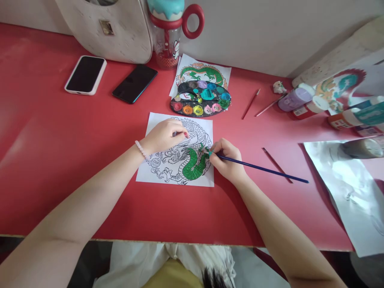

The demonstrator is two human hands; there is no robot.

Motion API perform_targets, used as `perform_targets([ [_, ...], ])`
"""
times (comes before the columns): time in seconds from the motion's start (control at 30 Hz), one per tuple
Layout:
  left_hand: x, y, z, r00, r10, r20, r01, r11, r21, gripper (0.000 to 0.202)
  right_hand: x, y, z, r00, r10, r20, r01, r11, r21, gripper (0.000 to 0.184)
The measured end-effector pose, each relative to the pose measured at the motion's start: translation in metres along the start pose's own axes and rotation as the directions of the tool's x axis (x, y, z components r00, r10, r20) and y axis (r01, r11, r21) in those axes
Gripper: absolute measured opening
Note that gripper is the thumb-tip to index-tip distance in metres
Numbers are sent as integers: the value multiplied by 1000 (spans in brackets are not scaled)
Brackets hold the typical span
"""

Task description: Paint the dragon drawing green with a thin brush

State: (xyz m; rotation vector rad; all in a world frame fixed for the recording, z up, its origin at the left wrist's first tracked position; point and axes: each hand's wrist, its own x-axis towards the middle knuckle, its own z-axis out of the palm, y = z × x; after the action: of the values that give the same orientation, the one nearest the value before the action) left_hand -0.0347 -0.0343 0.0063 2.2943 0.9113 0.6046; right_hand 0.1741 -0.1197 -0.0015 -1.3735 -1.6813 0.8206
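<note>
The table (60, 160) is red and stands against a pale wall (255, 32). A sheet with a dragon drawing (192, 166) lies near the front edge, and part of the dragon is painted green. The left hand (165, 136) rests on the upper part of the sheet with the fingers curled down; I cannot tell if it holds anything small. The right hand (228, 158) is closed around a blue brush (264, 169), with the tip on the green part at the right side of the sheet. Behind the sheet is a paint palette (200, 99). Further left lie a white phone (86, 75) and a black phone (135, 83), in front of a pale bag (114, 28). Paint bottles (295, 99) lie at the right.
</note>
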Motion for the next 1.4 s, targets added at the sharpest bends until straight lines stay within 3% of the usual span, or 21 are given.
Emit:
perform_targets([
  [0.8, -1, 2, -1, 1000, -8, 1, 8, 1000, -4, 27, 0, 1, -1, 1000, 23, 13, -23, 1000, 5, 16],
  [1.0, -1, 2, -1, 1000, -13, 6, 13, 1000, -3, 27, 0, 3, -1, 999, 9, -33, -9, 1000, -16, 16],
  [1.2, -1, 0, 0, 1000, 4, -1, -4, 1000, 5, 27, 0, 1, 0, 999, 33, 15, -33, 999, 7, 18],
  [1.4, -1, 0, -1, 1000, -1, 6, 1, 1000, 6, 28, 0, 1, 0, 998, 19, -53, -20, 1000, -19, 17],
])
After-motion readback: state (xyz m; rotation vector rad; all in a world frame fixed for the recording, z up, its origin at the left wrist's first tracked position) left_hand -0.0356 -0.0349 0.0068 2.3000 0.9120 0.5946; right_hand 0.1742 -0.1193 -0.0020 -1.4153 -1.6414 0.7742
